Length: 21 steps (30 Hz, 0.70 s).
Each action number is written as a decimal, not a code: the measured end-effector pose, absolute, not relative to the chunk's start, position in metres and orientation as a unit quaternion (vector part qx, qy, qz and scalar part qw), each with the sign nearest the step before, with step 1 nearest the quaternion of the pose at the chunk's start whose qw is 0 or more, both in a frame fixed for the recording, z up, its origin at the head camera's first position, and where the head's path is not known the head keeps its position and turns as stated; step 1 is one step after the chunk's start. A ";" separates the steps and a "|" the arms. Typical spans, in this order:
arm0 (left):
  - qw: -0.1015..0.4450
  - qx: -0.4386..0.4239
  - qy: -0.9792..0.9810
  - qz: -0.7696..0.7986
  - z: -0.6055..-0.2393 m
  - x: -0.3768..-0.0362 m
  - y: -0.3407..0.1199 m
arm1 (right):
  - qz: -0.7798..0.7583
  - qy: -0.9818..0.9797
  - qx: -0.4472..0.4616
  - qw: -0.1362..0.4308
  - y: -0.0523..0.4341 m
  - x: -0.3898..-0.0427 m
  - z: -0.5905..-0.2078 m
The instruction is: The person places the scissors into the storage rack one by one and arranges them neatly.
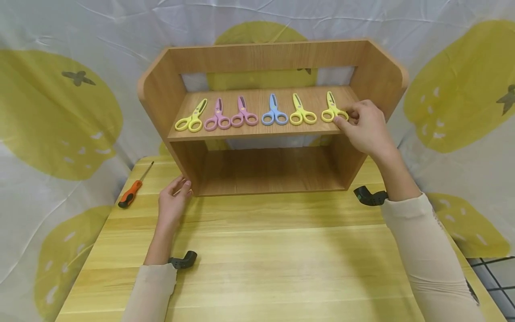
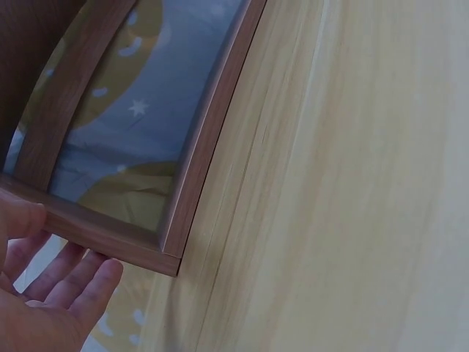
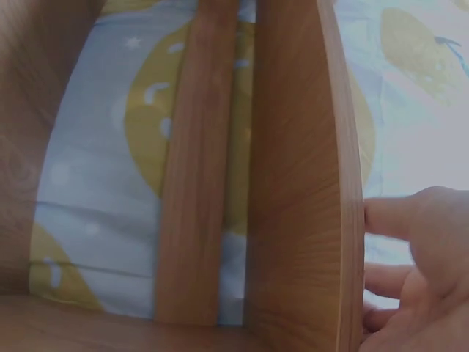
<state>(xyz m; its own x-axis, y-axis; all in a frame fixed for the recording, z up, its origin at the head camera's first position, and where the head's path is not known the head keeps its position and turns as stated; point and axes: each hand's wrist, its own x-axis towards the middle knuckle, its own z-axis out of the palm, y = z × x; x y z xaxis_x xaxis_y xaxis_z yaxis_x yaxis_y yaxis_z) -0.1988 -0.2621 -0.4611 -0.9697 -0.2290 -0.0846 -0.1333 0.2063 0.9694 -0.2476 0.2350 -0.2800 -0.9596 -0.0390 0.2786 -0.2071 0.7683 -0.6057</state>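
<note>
Now at placing stage: right hand (image 1: 368, 127) pinching rightmost yellow plastic scissors (image 1: 333, 112) on upper board of wooden two-tier shelf (image 1: 257, 132), left hand (image 1: 174, 201) relaxed against shelf's lower-left corner; next probably release, squared to the row.
</note>
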 end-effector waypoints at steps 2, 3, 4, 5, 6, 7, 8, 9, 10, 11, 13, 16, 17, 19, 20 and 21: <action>0.036 0.110 -0.783 -0.612 -0.461 -0.198 -0.262 | 0.342 -0.928 0.066 0.131 0.236 -0.247 -0.282; 0.036 0.107 -0.789 -0.604 -0.461 -0.198 -0.262 | 0.345 -0.927 0.067 0.134 0.236 -0.246 -0.284; 0.040 0.103 -0.797 -0.593 -0.461 -0.198 -0.262 | 0.349 -0.924 0.070 0.139 0.237 -0.246 -0.285; 0.044 0.099 -0.807 -0.581 -0.460 -0.197 -0.262 | 0.351 -0.922 0.075 0.146 0.237 -0.245 -0.288; 0.050 0.095 -0.817 -0.566 -0.460 -0.197 -0.261 | 0.358 -0.917 0.080 0.155 0.238 -0.245 -0.290; 0.058 0.091 -0.827 -0.552 -0.460 -0.196 -0.260 | 0.364 -0.912 0.085 0.166 0.238 -0.244 -0.293; 0.068 0.087 -0.836 -0.538 -0.459 -0.196 -0.259 | 0.371 -0.907 0.092 0.179 0.238 -0.242 -0.296; 0.082 0.082 -0.844 -0.524 -0.459 -0.195 -0.258 | 0.376 -0.901 0.099 0.192 0.239 -0.241 -0.299; 0.096 0.077 -0.851 -0.511 -0.459 -0.194 -0.257 | 0.381 -0.895 0.106 0.207 0.239 -0.239 -0.303; 0.111 0.073 -0.857 -0.497 -0.459 -0.193 -0.255 | 0.383 -0.889 0.113 0.225 0.239 -0.236 -0.306; 0.147 0.066 -0.866 -0.473 -0.458 -0.191 -0.253 | 0.376 -0.879 0.126 0.267 0.239 -0.230 -0.315; 0.206 0.050 -0.876 -0.433 -0.457 -0.188 -0.247 | 0.349 -0.861 0.146 0.340 0.235 -0.221 -0.329; 0.221 0.038 -0.878 -0.423 -0.456 -0.188 -0.245 | 0.343 -0.854 0.151 0.361 0.233 -0.219 -0.333; 0.242 0.006 -0.883 -0.403 -0.451 -0.188 -0.239 | 0.337 -0.844 0.162 0.386 0.229 -0.213 -0.342; 0.246 -0.014 -0.888 -0.388 -0.448 -0.188 -0.236 | 0.336 -0.842 0.165 0.388 0.227 -0.211 -0.346; 0.247 -0.032 -0.894 -0.372 -0.446 -0.188 -0.232 | 0.336 -0.843 0.170 0.384 0.225 -0.208 -0.350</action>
<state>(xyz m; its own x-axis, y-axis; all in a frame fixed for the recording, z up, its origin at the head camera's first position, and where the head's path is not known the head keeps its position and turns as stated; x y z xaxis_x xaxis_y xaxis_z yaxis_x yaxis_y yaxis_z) -0.1877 -0.2322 -0.4457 -0.8759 -0.1264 0.4657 0.2409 0.7216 0.6490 -0.2078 0.2254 -0.3502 -0.6474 -0.0281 0.7617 -0.5449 0.7158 -0.4367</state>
